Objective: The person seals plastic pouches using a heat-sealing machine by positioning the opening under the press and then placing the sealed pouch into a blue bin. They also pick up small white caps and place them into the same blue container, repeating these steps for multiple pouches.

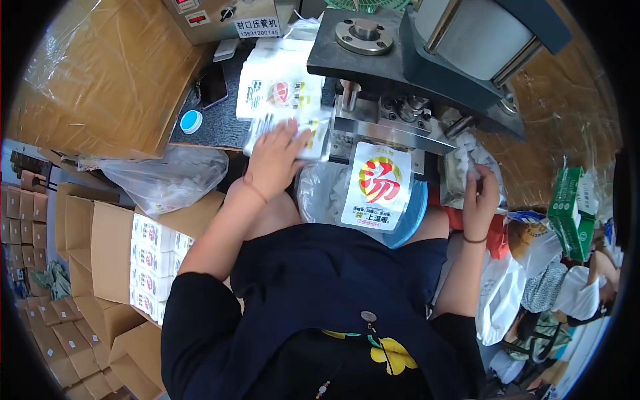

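1 head view, forward-down, seemingly near.

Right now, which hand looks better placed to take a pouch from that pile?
Probably the left hand: it is right at the pile of printed pouches. The right hand is farther off, by the container of small white pieces.

1. Bright overall, shadows soft.
2. Glare streaks the wrapped carton (100, 77), left of the press (365, 65).
3. Motion blur smears the left hand (273, 155) and the pouch beneath (321, 137), just left of the press.
4. The printed pouch (377, 188) before the press looks crisp.
5. Wide-angle distortion bends the edges; corners fall black.
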Available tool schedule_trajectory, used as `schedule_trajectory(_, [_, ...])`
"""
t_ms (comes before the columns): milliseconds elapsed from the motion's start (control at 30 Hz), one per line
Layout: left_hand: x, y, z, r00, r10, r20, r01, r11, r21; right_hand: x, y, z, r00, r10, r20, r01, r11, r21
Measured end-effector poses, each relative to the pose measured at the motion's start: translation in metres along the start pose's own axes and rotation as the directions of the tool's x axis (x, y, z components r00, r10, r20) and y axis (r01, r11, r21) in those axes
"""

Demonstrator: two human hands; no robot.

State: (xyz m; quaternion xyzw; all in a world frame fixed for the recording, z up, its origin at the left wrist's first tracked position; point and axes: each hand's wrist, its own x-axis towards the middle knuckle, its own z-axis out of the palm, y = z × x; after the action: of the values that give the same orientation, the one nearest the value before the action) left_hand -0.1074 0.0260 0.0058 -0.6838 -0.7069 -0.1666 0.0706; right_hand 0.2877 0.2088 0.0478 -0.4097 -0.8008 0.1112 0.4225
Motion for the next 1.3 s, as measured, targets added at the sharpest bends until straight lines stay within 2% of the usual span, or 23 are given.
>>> schedule_trajectory(67, [-0.025,0.001,0.018,0.982,-0.118,-0.146,0.089,0.978,-0.191,-0.011,-0.024,0.001,0.982,0.105,0.154,-0.119,0.99,0.082])
schedule_trajectory(100, [-0.026,0.012,0.007,0.962,-0.249,-0.111,0.178,0.882,-0.437,-0.014,-0.032,0.013,0.985,-0.07,0.158,0.051,0.991,0.122])
schedule_trajectory(133, [-0.026,0.025,-0.003,0.929,-0.368,-0.042,0.254,0.714,-0.652,-0.014,-0.047,0.019,0.952,-0.137,0.275,0.107,0.987,0.122])
schedule_trajectory(167, [-0.027,0.038,0.006,0.871,-0.457,0.182,0.288,0.176,-0.941,-0.014,-0.059,0.026,0.894,-0.232,0.383,0.156,0.963,0.22])
schedule_trajectory(200, [-0.029,0.045,0.006,0.917,-0.372,0.145,0.271,0.312,-0.911,-0.013,-0.073,0.033,0.865,-0.296,0.405,0.151,0.923,0.353])
schedule_trajectory(267, [-0.027,0.064,-0.001,0.93,-0.249,0.271,0.357,0.432,-0.828,-0.01,-0.097,0.038,0.887,-0.215,0.408,0.013,0.896,0.444])
schedule_trajectory(333, [-0.024,0.084,-0.002,0.922,-0.179,0.343,0.387,0.439,-0.811,0.002,-0.111,0.037,0.906,-0.118,0.408,-0.115,0.857,0.503])
schedule_trajectory(367, [-0.022,0.095,-0.001,0.916,-0.143,0.375,0.398,0.446,-0.802,0.006,-0.112,0.04,0.911,-0.169,0.377,-0.04,0.871,0.489])
schedule_trajectory(433, [-0.021,0.113,0.0,0.876,-0.083,0.475,0.481,0.219,-0.849,0.011,-0.112,0.044,0.909,-0.272,0.316,0.107,0.884,0.454])
schedule_trajectory(533, [-0.021,0.134,0.003,0.821,0.075,0.567,0.57,-0.187,-0.8,0.016,-0.086,0.027,0.812,-0.355,0.464,0.2,0.915,0.351])
schedule_trajectory(667, [-0.022,0.149,0.011,0.73,0.284,0.621,0.682,-0.343,-0.645,0.016,-0.076,0.01,0.699,-0.307,0.646,0.011,0.908,0.42])
schedule_trajectory(700, [-0.02,0.15,0.015,0.719,0.327,0.613,0.694,-0.371,-0.617,0.016,-0.069,0.009,0.746,-0.347,0.568,0.12,0.909,0.398])
schedule_trajectory(733, [-0.018,0.148,0.018,0.734,0.296,0.611,0.676,-0.394,-0.622,0.018,-0.058,0.006,0.811,-0.244,0.531,0.169,0.968,0.186])
schedule_trajectory(800, [-0.012,0.14,0.025,0.761,0.227,0.607,0.637,-0.433,-0.637,0.025,-0.03,0.001,0.925,-0.08,0.372,0.183,0.95,-0.252])
schedule_trajectory(900, [0.014,0.116,0.027,0.777,0.157,0.61,0.599,-0.483,-0.639,0.025,0.02,0.0,0.849,0.21,0.486,0.1,0.837,-0.537])
schedule_trajectory(1000, [0.034,0.103,0.016,0.759,0.134,0.637,0.604,-0.508,-0.614,0.018,0.057,0.02,0.904,0.078,0.42,0.12,0.897,-0.425])
schedule_trajectory(1067, [0.032,0.104,0.031,0.777,0.096,0.622,0.569,-0.528,-0.63,0.014,0.048,0.024,0.933,0.076,0.353,0.083,0.906,-0.415])
schedule_trajectory(1100, [0.03,0.1,0.046,0.86,-0.144,0.49,0.432,-0.307,-0.848,0.012,0.047,0.026,0.947,0.068,0.313,0.066,0.915,-0.398])
schedule_trajectory(1167, [0.039,0.054,0.056,0.864,-0.487,0.126,0.291,0.282,-0.914,0.006,0.054,0.033,0.983,0.01,0.184,0.053,0.941,-0.334])
schedule_trajectory(1200, [0.051,0.043,0.019,0.807,-0.584,0.088,0.332,0.326,-0.885,0.006,0.055,0.032,0.981,0.061,0.184,0.003,0.944,-0.331])
schedule_trajectory(1233, [0.06,0.014,0.019,0.779,-0.334,-0.531,0.082,0.894,-0.441,0.005,0.055,0.031,0.975,0.114,0.189,-0.047,0.944,-0.327])
schedule_trajectory(1267, [0.063,-0.001,0.003,0.851,-0.328,-0.41,0.213,0.929,-0.302,0.002,0.054,0.03,0.966,0.168,0.197,-0.097,0.941,-0.323])
schedule_trajectory(1300, [0.053,-0.027,0.02,0.93,-0.273,-0.247,0.264,0.962,-0.072,-0.002,0.055,0.027,0.977,0.082,0.198,-0.02,0.955,-0.296])
